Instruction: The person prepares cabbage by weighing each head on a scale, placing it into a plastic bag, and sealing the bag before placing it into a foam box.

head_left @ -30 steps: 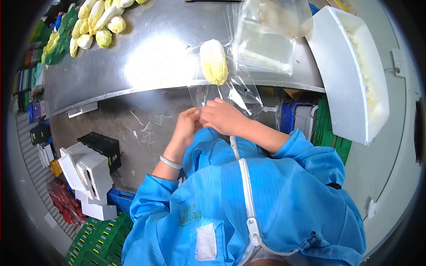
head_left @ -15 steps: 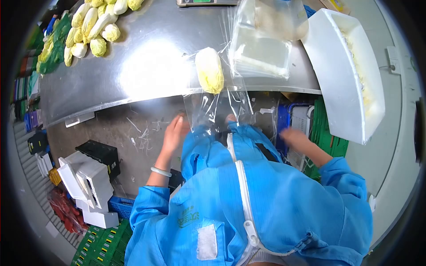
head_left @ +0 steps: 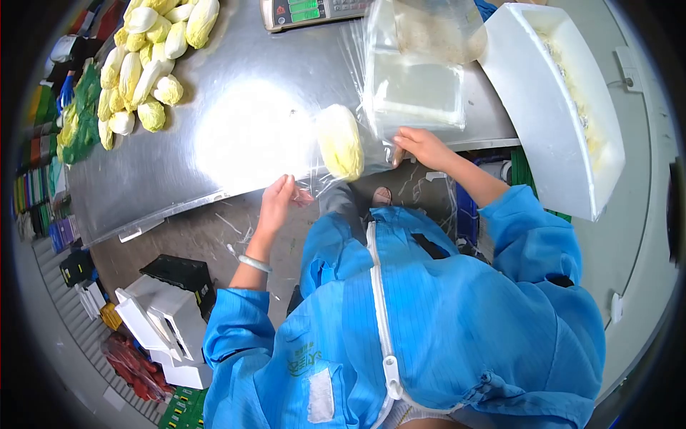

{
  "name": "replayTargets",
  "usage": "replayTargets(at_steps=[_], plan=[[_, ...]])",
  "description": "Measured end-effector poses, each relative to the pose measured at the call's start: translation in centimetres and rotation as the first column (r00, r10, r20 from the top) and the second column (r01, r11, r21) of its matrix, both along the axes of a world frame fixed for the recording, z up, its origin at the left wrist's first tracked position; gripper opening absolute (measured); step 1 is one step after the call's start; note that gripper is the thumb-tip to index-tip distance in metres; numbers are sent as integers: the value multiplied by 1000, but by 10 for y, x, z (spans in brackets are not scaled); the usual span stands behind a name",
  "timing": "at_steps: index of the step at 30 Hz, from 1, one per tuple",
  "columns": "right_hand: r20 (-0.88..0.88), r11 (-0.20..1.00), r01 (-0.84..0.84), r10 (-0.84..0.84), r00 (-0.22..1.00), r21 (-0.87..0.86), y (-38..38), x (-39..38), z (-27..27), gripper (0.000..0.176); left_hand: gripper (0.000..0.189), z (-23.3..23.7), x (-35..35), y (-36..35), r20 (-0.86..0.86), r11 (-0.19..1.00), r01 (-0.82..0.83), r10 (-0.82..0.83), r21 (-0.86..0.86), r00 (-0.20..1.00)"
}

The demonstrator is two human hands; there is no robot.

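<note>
A: What step does the person seem to be at?

B: Bagging, by the look of it. One cabbage (head_left: pixel 341 141) lies inside a clear bag (head_left: pixel 323 183) at the near edge of the steel desk (head_left: pixel 179 171), with the bag's mouth hanging over the edge toward the person.

A: And the hands?

B: Both grasp the bag. The left hand (head_left: pixel 279 200) pinches the film at one side of the mouth, and the right hand (head_left: pixel 421 146) grips it at the other side, just beside the cabbage. Neither touches the cabbage itself.

A: What would the next move call for?

B: Probably an even pull on both sides, so the film does not tear and the cabbage stays seated deep in the bag rather than sliding off the desk.

A: Which containers are about?

B: A stack of empty bags (head_left: pixel 414 93) lies flat behind the right hand, with a looser bag on top whose contents are too blurred to name. To the right a white foam box (head_left: pixel 543 129) is tilted and shows pale scraps along its inside. A pile of loose cabbages (head_left: pixel 143 64) sits at the far left of the desk, and a scale (head_left: pixel 307 11) stands at the far edge.
</note>
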State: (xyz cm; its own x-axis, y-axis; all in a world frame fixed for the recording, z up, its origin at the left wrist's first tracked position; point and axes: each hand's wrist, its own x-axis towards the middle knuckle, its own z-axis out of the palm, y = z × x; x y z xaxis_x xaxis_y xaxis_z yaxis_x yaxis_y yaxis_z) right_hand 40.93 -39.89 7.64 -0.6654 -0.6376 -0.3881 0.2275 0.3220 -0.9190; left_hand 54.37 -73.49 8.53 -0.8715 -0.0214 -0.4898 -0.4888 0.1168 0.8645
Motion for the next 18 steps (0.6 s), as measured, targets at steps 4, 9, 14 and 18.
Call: replayTargets(at_steps=[4,9,14,18], plan=[[61,891,71,-109,992,449,-36,7,-28,38,36,-21,-24,5,319,977,-195,159,83,934],[-246,770,168,-14,969,615,-53,23,-22,29,36,-59,-26,18,125,897,66,-12,-437,992],[-802,898,258,153,577,356,-61,38,49,34,35,-32,-38,25,86,759,224,-217,-611,972],[-819,872,-3,460,343,489,-103,55,37,43,21,-10,-55,28,69,587,307,-392,-749,918]])
